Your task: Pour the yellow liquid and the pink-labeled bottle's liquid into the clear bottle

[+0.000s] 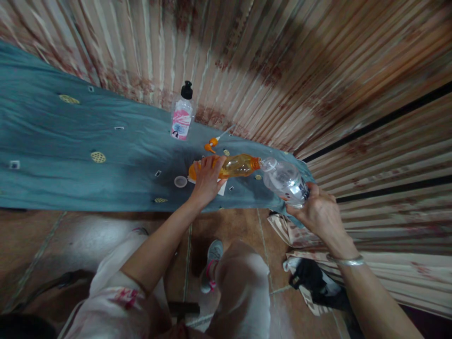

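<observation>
While gripped, orange bottle (pixel 237 166) (tilted) meets clear bottle (pixel 285 181).

On the teal-clothed desk (pixel 70 155) the left hand (pixel 206 176) grips an orange bottle (pixel 240 165) lying sideways, while the right hand (pixel 318 212) tilts a clear bottle (pixel 284 181) mouth-to-mouth against it, a white cap (pixel 180 181) just beside.
</observation>
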Motion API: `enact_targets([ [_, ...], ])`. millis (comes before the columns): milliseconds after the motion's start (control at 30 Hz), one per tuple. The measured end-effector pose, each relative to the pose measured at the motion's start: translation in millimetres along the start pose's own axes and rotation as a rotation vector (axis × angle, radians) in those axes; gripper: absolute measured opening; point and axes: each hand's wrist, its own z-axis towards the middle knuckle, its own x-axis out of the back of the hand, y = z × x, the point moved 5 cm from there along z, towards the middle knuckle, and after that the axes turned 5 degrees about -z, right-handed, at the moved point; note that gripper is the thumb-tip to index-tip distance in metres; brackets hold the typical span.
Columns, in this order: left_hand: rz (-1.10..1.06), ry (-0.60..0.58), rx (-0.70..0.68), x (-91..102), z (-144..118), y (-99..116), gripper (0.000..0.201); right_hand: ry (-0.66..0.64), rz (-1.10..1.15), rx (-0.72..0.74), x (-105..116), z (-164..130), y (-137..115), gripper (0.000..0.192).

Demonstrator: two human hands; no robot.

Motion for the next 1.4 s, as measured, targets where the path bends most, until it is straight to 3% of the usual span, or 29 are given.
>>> enact_targets([
  [1400,0.061,-0.032,0.022,4.3,1.5,2.3,0.054,-0.001,0.039,-0.006,-2.6,-4.0,-1.8,0.071],
])
